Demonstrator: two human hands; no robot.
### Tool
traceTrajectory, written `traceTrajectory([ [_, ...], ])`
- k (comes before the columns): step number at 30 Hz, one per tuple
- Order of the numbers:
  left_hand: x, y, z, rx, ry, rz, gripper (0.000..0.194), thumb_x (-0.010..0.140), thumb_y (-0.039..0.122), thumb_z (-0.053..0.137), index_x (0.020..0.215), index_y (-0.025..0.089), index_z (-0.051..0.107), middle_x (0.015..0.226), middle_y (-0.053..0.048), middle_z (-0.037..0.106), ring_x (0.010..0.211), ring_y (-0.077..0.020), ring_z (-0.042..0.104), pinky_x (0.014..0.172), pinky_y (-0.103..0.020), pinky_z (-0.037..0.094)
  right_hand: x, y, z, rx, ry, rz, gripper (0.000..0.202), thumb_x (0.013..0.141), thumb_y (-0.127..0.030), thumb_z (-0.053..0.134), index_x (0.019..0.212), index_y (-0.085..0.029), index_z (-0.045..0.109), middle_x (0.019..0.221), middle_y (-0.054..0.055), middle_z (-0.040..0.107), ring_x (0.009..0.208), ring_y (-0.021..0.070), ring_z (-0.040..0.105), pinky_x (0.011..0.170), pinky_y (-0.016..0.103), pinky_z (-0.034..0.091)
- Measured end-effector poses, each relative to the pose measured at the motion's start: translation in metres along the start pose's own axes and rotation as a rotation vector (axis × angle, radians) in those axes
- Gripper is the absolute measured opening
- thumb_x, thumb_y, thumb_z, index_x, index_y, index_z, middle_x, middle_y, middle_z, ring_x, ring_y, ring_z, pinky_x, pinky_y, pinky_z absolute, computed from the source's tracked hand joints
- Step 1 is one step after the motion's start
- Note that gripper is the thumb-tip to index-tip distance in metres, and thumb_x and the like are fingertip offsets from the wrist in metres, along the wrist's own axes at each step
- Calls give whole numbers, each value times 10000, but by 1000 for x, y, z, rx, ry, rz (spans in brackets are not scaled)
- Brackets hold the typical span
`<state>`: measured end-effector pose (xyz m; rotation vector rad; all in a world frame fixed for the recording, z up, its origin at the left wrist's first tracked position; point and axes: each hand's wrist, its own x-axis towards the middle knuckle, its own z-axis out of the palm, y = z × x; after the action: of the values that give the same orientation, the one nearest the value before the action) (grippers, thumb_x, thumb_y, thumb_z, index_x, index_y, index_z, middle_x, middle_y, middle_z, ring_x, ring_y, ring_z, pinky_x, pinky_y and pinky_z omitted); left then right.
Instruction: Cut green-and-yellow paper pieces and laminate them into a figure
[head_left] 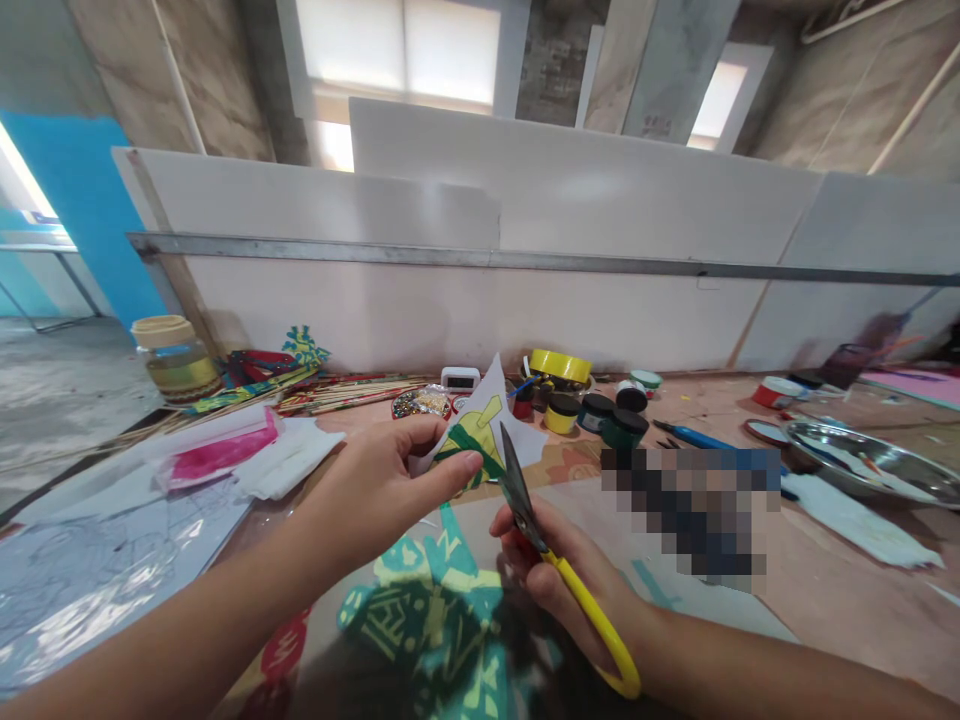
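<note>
My left hand [409, 465] pinches a piece of white paper [491, 385] painted with a yellow and green shape [480, 435]. In my right hand [555, 570] is a pair of scissors [592, 610] with yellow handles, its blades pointing up along the right side of the painted shape. The blades look close together; whether they touch the paper I cannot tell. Beneath both hands lies a sheet with green and yellow painted figures [442, 610], partly in shadow.
Several paint jars [624, 428] stand at the back, near a roll of yellow tape [560, 366]. A metal bowl [892, 465] and folded tissue [862, 520] are at right. Plastic-covered drawings [127, 570], a pink-stained packet [225, 450] and a lidded jar [176, 360] are at left.
</note>
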<state>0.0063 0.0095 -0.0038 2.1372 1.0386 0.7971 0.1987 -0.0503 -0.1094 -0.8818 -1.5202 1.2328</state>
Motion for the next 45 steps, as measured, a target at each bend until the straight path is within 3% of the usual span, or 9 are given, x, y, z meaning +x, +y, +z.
traceTrajectory([
  [32, 1, -1, -2, 0, -23, 52, 259, 868, 379, 565, 923, 170, 710, 872, -36, 689, 816, -202, 611, 696, -286, 465, 1, 0, 0, -33, 75, 1, 636, 712, -782, 577, 949, -193, 546, 736, -25, 434, 611, 117, 356, 555, 247, 310],
  [45, 1, -1, -1, -5, -38, 69, 256, 883, 374, 555, 938, 170, 700, 885, -32, 684, 812, -196, 608, 683, -282, 459, 2, 6, -5, -78, 30, -31, 572, 771, -721, 579, 972, -187, 542, 735, -28, 432, 603, 105, 363, 530, 229, 319],
])
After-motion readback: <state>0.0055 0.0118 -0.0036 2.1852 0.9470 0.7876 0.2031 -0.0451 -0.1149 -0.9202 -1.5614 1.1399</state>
